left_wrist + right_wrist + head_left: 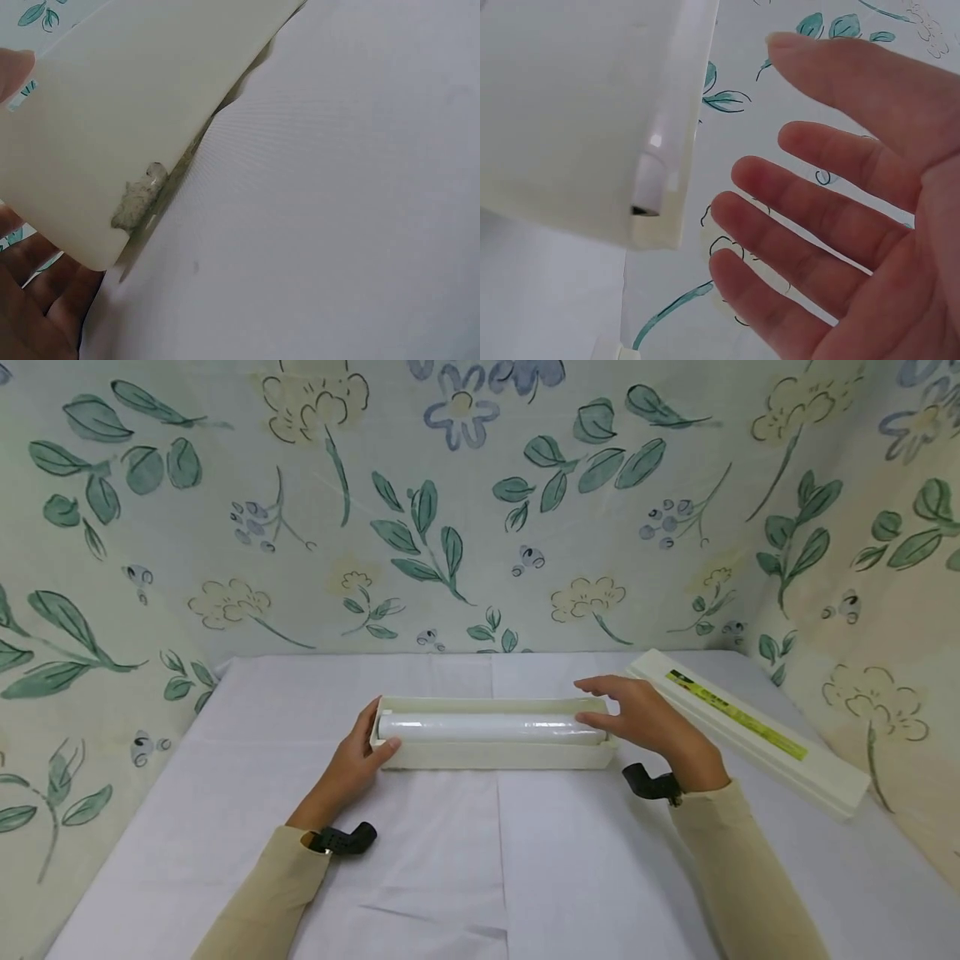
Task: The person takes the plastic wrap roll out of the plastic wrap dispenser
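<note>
A long off-white plastic box (pixel 495 757), lidless, stands on the table with a glossy white roll (pixel 480 727) lying in it. My left hand (pixel 358 758) grips the box's left end, its thumb over the front wall. In the left wrist view, the box wall (pixel 142 97) bears a ragged greyish patch (pixel 140 201) near its lower edge. My right hand (pixel 647 717) hovers at the box's right end with its fingers spread. The right wrist view shows that hand (pixel 855 202) apart from the box, with the roll's end (pixel 648 191) visible inside.
A long off-white lid (pixel 757 739) with a yellow-green label (pixel 735 714) lies slantwise at the table's right side. White cloth (pixel 420 860) covers the table. Floral fabric (pixel 450 527) hangs behind and beside it.
</note>
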Available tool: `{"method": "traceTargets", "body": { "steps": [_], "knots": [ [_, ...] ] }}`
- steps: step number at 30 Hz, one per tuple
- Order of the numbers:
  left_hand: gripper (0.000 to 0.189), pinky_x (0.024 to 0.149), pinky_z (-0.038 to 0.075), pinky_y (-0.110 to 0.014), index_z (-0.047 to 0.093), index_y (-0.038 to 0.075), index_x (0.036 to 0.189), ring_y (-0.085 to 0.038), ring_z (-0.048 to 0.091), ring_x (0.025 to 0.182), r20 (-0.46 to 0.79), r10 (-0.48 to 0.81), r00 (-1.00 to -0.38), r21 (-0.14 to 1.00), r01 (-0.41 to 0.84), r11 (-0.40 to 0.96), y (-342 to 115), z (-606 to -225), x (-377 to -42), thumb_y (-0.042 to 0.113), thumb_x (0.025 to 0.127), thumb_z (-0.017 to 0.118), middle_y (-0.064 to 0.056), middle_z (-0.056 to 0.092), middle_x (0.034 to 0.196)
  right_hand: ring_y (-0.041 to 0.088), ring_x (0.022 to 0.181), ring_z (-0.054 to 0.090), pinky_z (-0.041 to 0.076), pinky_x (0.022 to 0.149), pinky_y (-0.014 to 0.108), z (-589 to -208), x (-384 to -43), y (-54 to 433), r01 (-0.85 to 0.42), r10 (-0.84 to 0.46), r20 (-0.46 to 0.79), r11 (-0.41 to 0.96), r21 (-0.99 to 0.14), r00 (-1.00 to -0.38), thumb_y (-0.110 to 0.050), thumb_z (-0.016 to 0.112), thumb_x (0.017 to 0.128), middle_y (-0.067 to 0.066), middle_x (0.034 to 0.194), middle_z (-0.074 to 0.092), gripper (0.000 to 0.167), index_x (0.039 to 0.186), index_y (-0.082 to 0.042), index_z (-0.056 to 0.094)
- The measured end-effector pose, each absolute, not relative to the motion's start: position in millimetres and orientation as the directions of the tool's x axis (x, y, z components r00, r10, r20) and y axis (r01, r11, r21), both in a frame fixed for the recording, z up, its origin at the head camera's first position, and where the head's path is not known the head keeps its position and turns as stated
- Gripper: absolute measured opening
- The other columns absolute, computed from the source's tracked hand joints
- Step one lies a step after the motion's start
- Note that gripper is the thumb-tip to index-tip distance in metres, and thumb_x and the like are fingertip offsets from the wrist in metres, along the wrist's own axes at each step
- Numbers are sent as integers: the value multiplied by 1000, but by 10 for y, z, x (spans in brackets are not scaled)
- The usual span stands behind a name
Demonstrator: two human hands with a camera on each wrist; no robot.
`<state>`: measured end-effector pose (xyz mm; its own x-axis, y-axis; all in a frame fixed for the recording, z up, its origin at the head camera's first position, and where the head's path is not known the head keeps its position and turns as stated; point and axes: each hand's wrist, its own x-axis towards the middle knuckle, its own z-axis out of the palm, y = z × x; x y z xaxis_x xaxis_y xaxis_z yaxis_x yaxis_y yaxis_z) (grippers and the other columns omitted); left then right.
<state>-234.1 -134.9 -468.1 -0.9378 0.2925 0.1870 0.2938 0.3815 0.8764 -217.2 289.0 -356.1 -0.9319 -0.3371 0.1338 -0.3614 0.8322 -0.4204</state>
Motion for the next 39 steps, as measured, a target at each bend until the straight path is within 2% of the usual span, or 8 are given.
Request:
{"method": "traceTargets", "body": {
  "steps": [10, 13, 17, 20, 24, 39],
  "knots": [
    [78, 111, 27, -52, 9, 24, 156, -29, 28, 141, 167, 293, -941, 885, 274, 377, -1359, -4691, -2331, 40, 96, 57, -7, 25, 157, 30, 117, 56, 44, 98, 52, -3635, -2159, 2841, -395, -374, 136, 812, -430, -917, -29, 73, 87, 12, 125, 63, 51, 132, -8, 59],
    [78, 111, 27, -53, 9, 20, 156, -31, 28, 141, 161, 297, -941, 884, 271, 380, -1345, -4648, -2303, 36, 97, 57, -10, 24, 157, 30, 117, 56, 44, 98, 51, -3660, -2170, 2818, -387, -374, 122, 803, -454, -919, -29, 74, 86, 13, 125, 63, 52, 131, -9, 60],
    [77, 111, 26, -54, 9, 21, 156, -30, 27, 141, 150, 296, -943, 888, 260, 379, -1338, -4650, -2308, 35, 97, 57, -9, 23, 157, 29, 115, 57, 45, 97, 51, -3682, -2183, 2800, -385, -381, 109, 793, -473, -918, -29, 75, 85, 12, 124, 63, 52, 130, -7, 60],
    [78, 112, 26, -53, 9, 25, 155, -28, 28, 141, 153, 292, -944, 889, 261, 376, -1345, -4693, -2335, 40, 96, 57, -6, 24, 157, 27, 110, 58, 46, 95, 49, -3690, -2195, 2796, -396, -392, 114, 781, -484, -913, -28, 75, 85, 9, 119, 65, 47, 125, -6, 64],
    [79, 111, 26, -54, 9, 25, 155, -29, 28, 141, 155, 284, -946, 884, 261, 388, -1338, -4683, -2332, 43, 96, 57, -6, 24, 157, 24, 107, 59, 48, 94, 47, -3699, -2213, 2790, -399, -399, 110, 774, -491, -910, -28, 75, 85, 7, 114, 67, 40, 117, -7, 67],
    [78, 112, 24, -54, 9, 25, 156, -29, 25, 142, 162, 287, -944, 884, 268, 383, -1335, -4680, -2355, 39, 96, 57, -6, 21, 158, 22, 105, 57, 48, 94, 44, -3795, -2269, 2788, -330, -382, 17, 774, -540, -924, -36, 78, 82, 6, 122, 64, 52, 125, -11, 64]
  ]
}}
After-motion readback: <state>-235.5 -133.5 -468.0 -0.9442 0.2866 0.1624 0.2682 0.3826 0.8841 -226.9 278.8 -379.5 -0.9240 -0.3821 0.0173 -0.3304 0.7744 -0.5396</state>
